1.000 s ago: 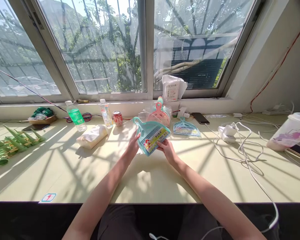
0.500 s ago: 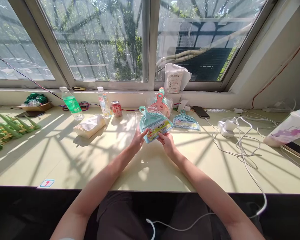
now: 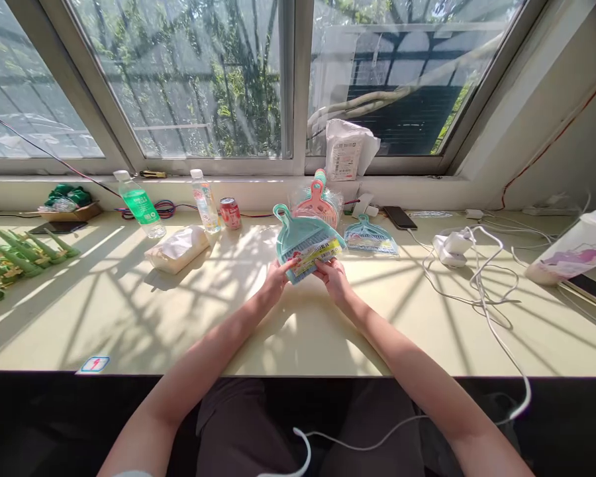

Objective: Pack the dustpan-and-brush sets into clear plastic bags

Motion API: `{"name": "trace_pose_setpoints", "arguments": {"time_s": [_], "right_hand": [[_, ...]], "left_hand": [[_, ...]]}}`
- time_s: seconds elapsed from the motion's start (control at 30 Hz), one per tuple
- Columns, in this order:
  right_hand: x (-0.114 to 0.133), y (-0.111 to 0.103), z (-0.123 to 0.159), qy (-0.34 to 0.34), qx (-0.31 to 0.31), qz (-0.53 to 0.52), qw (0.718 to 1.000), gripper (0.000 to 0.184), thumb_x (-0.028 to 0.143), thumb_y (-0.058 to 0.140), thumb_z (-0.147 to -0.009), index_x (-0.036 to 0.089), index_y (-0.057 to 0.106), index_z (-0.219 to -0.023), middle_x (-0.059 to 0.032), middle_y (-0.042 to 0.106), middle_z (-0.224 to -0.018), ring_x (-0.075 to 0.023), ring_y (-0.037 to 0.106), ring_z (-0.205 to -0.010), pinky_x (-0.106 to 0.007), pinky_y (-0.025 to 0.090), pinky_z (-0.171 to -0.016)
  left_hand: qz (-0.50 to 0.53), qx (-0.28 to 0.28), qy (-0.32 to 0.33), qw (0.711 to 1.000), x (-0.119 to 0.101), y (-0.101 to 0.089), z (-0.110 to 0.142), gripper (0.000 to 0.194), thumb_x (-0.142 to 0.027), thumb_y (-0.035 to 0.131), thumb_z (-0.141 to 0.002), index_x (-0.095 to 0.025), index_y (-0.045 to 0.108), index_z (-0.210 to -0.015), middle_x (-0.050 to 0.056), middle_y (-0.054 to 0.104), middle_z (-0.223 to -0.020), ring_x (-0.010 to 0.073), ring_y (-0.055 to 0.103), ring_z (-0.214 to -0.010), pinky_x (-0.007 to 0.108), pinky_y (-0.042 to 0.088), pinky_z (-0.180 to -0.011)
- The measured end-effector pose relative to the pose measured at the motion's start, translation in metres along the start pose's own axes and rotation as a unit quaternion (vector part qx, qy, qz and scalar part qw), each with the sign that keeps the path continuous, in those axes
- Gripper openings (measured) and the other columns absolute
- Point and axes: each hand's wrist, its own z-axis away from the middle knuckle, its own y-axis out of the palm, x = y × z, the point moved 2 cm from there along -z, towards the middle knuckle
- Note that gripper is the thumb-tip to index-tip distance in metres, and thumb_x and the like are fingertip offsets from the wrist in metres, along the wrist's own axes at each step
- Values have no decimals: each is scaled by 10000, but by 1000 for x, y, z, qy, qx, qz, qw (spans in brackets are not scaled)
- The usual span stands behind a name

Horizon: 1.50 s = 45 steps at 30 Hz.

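A small teal dustpan and brush set (image 3: 302, 235) with a yellow printed label is held up over the table, its handle tilted up and to the left. My left hand (image 3: 277, 277) pinches its lower left edge, thumb on the front. On the lower right edge, my right hand (image 3: 332, 273) grips it the same way. Behind it, partly hidden, stands a stack of pink dustpans (image 3: 318, 204) in clear wrapping. Another teal dustpan (image 3: 370, 236) in wrapping lies flat to the right.
On the left are a tissue pack (image 3: 177, 250), a green-labelled bottle (image 3: 140, 205), a second bottle (image 3: 205, 202) and a red can (image 3: 230, 213). To the right are a phone (image 3: 400, 217), a white charger (image 3: 450, 250) with looping cables and a tilted cup (image 3: 571, 248).
The teal dustpan has tilted slightly so more of its inside faces me, and sunlight on its label has shifted. Both hands keep their hold.
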Motion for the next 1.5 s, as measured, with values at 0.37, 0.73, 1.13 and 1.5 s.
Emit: {"name": "trace_pose_setpoints", "arguments": {"time_s": [0.37,0.73,1.13,1.5], "right_hand": [[23,-19,-20,75,-94,104,987,189,343,851,-872,252,688,-904,-26,798,-785,-221,781,-669,-337,698,-653],[34,-14,-6,45,-170,124,977,329,477,833,-895,243,610,-834,-4,743,-749,-159,706,-556,-218,448,-411],[33,-19,-8,88,-183,127,971,338,545,706,-957,265,565,-831,0,732,-780,-177,717,-643,-236,433,-481],[35,-1,-8,75,12,87,993,177,416,699,-950,259,732,-1023,-42,844,-1048,-248,791,-1066,-390,638,-988]], "left_hand": [[-42,7,6,999,3,-11,-7,634,-416,1039,-635,-196,801,-1180,117,871,-1171,436,789,-1195,482,626,-952],[-82,57,4,995,-5,-3,-2,710,-449,1030,-616,-234,749,-1231,142,839,-1282,470,696,-1322,561,570,-1058],[-121,79,3,990,-19,6,3,819,-459,1011,-586,-203,766,-1325,159,860,-1184,484,717,-1321,558,587,-1073],[-70,-28,0,997,-12,-17,-12,494,-318,943,-590,-183,787,-1039,122,865,-1016,443,761,-1255,531,620,-1047]]}}
